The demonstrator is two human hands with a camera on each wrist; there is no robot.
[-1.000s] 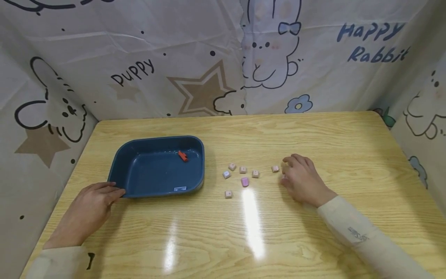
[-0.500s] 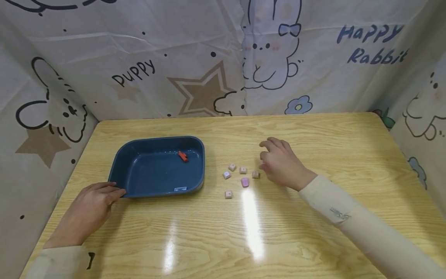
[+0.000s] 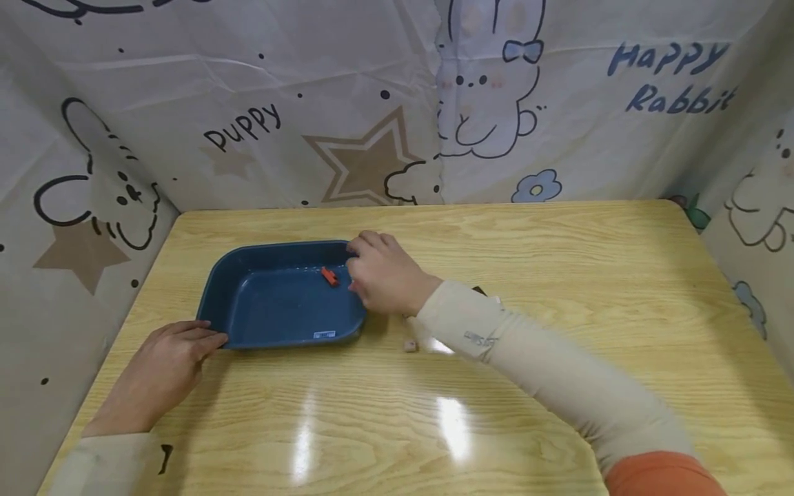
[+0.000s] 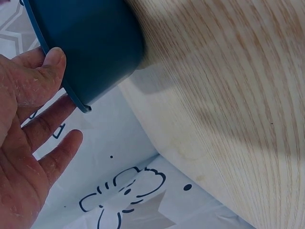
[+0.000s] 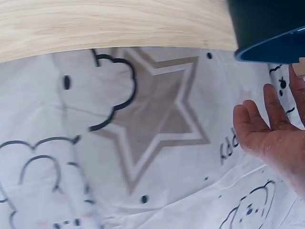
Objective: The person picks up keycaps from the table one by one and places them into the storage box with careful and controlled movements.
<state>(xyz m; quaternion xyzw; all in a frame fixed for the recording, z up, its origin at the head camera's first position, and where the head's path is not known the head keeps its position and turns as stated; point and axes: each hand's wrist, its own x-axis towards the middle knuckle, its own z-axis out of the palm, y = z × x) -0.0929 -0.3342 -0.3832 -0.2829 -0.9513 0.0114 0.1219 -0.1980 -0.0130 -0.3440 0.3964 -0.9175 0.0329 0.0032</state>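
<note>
My left hand [image 3: 176, 362] grips the near left corner of a dark blue plastic tub [image 3: 282, 344]. In the left wrist view its thumb and fingers pinch the rim [image 4: 78, 102] from both sides. Over the tub's right rim is my right hand [image 3: 387, 275], with a small pinkish keycap [image 5: 299, 67] between its fingers, partly cut off at the right wrist view's edge. A small red piece [image 3: 329, 276] lies inside the tub. One pale keycap [image 3: 410, 346] shows on the table; the right hand and forearm cover the spot where the others lay.
The wood-grain table [image 3: 558, 241] carries everything. A printed cloth [image 3: 298, 83] with animals and stars stands behind it and along both sides. My right forearm crosses the table from the lower right.
My right hand has swept left from the right side of the keycaps to over the tub's right rim, carrying a keycap. The left hand stays on the tub corner.
</note>
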